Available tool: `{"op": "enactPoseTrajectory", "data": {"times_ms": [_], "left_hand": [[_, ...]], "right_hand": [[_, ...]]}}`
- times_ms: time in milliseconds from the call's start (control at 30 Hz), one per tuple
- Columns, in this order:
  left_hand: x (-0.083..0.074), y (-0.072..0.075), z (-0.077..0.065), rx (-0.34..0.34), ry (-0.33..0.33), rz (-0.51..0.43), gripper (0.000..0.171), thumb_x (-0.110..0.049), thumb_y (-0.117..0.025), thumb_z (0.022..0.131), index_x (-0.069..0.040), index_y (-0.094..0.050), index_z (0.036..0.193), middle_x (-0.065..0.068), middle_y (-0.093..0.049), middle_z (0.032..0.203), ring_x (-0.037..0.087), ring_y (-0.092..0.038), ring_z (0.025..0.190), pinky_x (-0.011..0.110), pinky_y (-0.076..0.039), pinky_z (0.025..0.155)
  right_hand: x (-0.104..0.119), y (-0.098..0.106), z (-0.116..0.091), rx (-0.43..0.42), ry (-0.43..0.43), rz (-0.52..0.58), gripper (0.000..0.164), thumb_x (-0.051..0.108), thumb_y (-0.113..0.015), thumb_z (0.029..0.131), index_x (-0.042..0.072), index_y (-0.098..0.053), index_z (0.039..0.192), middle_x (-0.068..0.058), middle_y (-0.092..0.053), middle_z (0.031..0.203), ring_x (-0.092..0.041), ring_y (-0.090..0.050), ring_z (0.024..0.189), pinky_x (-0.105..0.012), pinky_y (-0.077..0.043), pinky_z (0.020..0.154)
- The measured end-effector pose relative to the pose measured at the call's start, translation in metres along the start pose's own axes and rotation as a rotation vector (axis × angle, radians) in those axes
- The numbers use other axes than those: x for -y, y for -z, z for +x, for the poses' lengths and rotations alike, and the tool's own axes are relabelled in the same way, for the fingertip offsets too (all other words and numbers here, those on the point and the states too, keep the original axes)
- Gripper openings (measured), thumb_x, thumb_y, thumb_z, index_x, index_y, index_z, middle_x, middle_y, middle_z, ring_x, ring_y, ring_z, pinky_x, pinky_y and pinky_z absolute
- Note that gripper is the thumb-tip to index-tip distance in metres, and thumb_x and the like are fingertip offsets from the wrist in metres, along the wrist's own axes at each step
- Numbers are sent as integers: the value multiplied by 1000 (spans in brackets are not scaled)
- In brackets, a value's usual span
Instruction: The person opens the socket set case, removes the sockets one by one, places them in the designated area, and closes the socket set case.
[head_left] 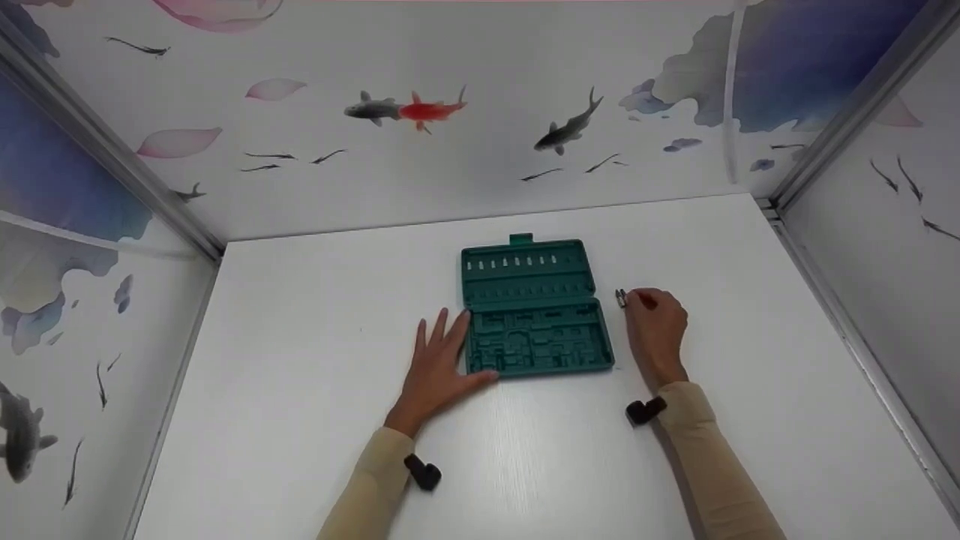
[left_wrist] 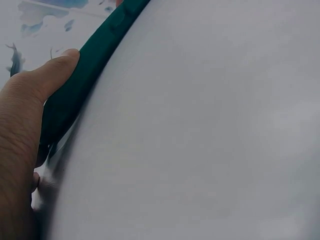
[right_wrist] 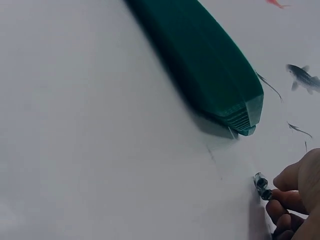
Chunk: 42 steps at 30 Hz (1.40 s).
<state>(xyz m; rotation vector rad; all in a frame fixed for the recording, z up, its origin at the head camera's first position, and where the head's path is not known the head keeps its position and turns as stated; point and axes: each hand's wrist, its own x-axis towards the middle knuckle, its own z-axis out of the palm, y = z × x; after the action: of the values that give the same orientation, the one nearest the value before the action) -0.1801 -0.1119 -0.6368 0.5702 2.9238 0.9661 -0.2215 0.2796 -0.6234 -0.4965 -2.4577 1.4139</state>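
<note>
A dark green plastic tool case (head_left: 536, 367) lies unfolded flat on the white table, with moulded recesses in its near half. My left hand (head_left: 439, 371) is spread at the case's left side, its thumb along the front edge; in the left wrist view the thumb (left_wrist: 62, 65) rests against the green wall. To the right of the case, my right hand (head_left: 658, 330) has curled fingers and pinches small shiny metal sockets (head_left: 621, 298) at its fingertips. Two sockets (right_wrist: 261, 185) show side by side in the right wrist view; the fingers partly hide their grip.
Small pale bits (head_left: 517, 262) stand in a row in the far half of the case, and a green latch (head_left: 520, 239) sticks out at its back. The white table (head_left: 300, 337) is bordered by panels (head_left: 480, 172) printed with fish and petals.
</note>
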Motion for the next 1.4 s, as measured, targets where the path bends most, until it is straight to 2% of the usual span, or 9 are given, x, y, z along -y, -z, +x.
{"op": "enactPoseTrajectory", "data": {"times_ms": [200,400,767,1000,1233,1400], "left_hand": [[0,2,-1,-2,-12,-6,119,-85,-67,89,-18,-23,178,14,-22,182,33,-10,171,58,3,136],[-1,2,-1,1,-12,-15,119,-85,-67,90,-18,-23,178,15,-21,182,34,-9,171,59,3,136],[2,-3,0,-13,-3,-21,119,-86,-68,89,-20,-23,178,14,-21,183,32,-10,171,57,1,136],[1,-1,1,-10,-4,-21,120,-85,-69,89,-20,-22,178,14,-22,182,32,-10,171,56,3,136],[0,-1,0,-5,-2,-37,120,-85,-69,89,-20,-22,178,12,-21,183,32,-8,171,57,3,136],[2,0,0,-2,-7,-28,120,-86,-68,89,-20,-21,178,11,-22,183,31,-8,171,57,3,136]], "right_hand": [[14,12,7,70,34,-9,36,27,-62,114,1,-76,134,-17,-73,125,-26,-61,108,-27,-51,91],[32,10,18,166,103,-27,34,23,-66,112,0,-75,134,-19,-74,128,-29,-61,112,-29,-52,93],[65,-23,37,360,293,-72,30,12,-70,108,-6,-74,131,-22,-71,123,-33,-63,108,-43,-55,88],[80,-42,48,464,343,-122,33,11,-71,107,-9,-71,134,-26,-67,130,-38,-63,118,-56,-55,104],[86,-59,60,494,402,-187,31,4,-70,107,-14,-71,131,-31,-67,128,-45,-62,123,-62,-51,107],[89,-67,67,513,396,-243,32,5,-70,106,-14,-72,132,-32,-67,129,-46,-60,125,-63,-49,110]]}}
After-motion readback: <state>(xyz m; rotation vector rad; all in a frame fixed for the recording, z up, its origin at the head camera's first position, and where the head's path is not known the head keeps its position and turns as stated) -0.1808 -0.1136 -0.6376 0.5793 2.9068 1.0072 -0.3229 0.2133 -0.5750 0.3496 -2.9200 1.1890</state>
